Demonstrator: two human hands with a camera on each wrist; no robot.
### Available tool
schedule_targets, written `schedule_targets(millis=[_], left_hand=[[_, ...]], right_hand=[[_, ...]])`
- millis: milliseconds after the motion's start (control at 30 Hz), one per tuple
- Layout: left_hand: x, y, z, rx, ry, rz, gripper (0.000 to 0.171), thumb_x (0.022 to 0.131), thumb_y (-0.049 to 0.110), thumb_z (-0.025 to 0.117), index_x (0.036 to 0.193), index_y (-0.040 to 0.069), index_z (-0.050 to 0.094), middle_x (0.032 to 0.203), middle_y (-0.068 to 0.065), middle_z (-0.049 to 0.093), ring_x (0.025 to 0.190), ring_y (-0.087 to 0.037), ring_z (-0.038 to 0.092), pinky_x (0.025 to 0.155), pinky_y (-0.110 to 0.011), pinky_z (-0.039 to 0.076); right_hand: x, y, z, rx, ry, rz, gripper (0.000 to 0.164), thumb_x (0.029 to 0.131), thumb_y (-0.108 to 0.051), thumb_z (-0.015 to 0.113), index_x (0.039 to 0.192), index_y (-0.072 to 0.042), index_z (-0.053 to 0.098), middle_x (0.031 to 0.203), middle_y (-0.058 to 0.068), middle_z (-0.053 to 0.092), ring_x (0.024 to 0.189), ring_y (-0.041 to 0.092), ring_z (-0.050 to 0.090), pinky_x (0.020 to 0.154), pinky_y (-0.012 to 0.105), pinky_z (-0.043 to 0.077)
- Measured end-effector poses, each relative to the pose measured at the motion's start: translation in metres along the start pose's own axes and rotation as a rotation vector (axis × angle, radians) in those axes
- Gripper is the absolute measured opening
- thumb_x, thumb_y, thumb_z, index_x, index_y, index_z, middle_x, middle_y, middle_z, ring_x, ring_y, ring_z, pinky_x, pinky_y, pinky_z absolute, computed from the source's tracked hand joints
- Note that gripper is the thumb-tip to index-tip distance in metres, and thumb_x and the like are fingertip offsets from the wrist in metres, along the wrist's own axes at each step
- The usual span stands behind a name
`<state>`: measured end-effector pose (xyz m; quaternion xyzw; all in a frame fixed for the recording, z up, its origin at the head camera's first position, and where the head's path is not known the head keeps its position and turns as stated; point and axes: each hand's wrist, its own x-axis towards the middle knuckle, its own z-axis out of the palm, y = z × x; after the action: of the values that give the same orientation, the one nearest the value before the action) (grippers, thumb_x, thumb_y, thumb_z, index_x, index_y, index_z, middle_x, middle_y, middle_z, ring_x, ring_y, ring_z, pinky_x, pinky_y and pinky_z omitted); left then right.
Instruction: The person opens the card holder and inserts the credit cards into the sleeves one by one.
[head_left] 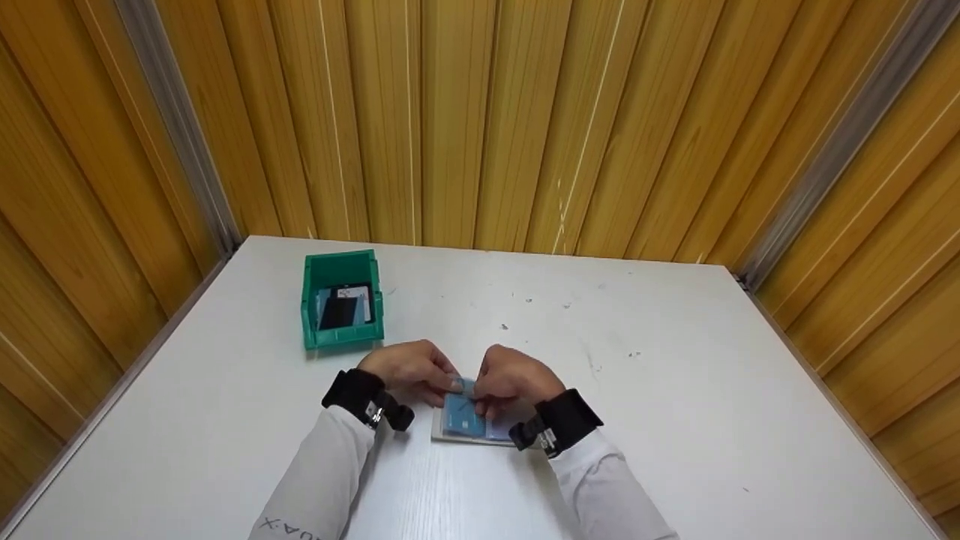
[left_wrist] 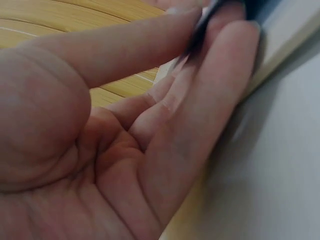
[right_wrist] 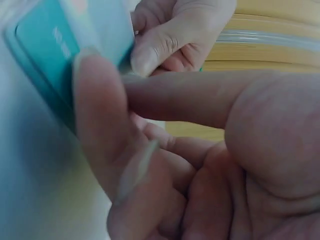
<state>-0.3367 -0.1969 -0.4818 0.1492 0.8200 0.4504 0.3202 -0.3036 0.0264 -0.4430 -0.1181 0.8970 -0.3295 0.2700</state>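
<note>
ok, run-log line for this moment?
left hand: pinches blue card | right hand: pinches it too | green bin: flat items inside

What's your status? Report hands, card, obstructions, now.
Left hand pinches far end of blue card; right hand at its right side, grip unclear. Card over pale flat item. Green bin beyond left hand, seemingly not in the way.

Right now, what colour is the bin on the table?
The bin is green; it shows best in the head view.
</note>
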Motion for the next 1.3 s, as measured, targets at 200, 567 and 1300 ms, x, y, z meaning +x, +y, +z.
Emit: schedule_targets(millis=[200, 567, 1300], left_hand=[[-0.004, 0.01, 0.007, 0.061, 0.093, -0.021, 0.019, 0.094, 0.025, 0.084, 0.106, 0.011, 0.085, 0.085, -0.001, 0.082, 0.065, -0.007, 0.075, 0.072, -0.02, 0.059], [-0.001, 0.034, 0.021, 0.175, 0.202, -0.115, 0.019, 0.089, 0.024, 0.09, 0.084, 0.008, 0.082, 0.066, -0.003, 0.073, 0.054, -0.012, 0.068, 0.054, -0.021, 0.056], [0.024, 0.073, 0.048, 0.337, 0.314, -0.143, 0.038, 0.081, 0.028, 0.098, 0.083, 0.003, 0.069, 0.067, -0.007, 0.067, 0.057, -0.019, 0.059, 0.05, -0.028, 0.045]], right_hand=[[-0.006, 0.001, -0.012, -0.143, 0.041, 0.007, 0.02, 0.094, -0.008, 0.072, 0.079, -0.005, 0.085, 0.066, 0.006, 0.078, 0.054, 0.008, 0.064, 0.052, 0.019, 0.044], [-0.031, 0.02, -0.051, -0.129, 0.125, 0.027, 0.022, 0.1, -0.018, 0.072, 0.099, 0.001, 0.083, 0.079, 0.007, 0.081, 0.067, 0.012, 0.073, 0.063, 0.026, 0.057], [-0.066, 0.052, -0.084, -0.077, 0.15, 0.091, 0.032, 0.105, -0.024, 0.066, 0.118, 0.003, 0.077, 0.095, 0.012, 0.083, 0.079, 0.016, 0.077, 0.07, 0.029, 0.06]])
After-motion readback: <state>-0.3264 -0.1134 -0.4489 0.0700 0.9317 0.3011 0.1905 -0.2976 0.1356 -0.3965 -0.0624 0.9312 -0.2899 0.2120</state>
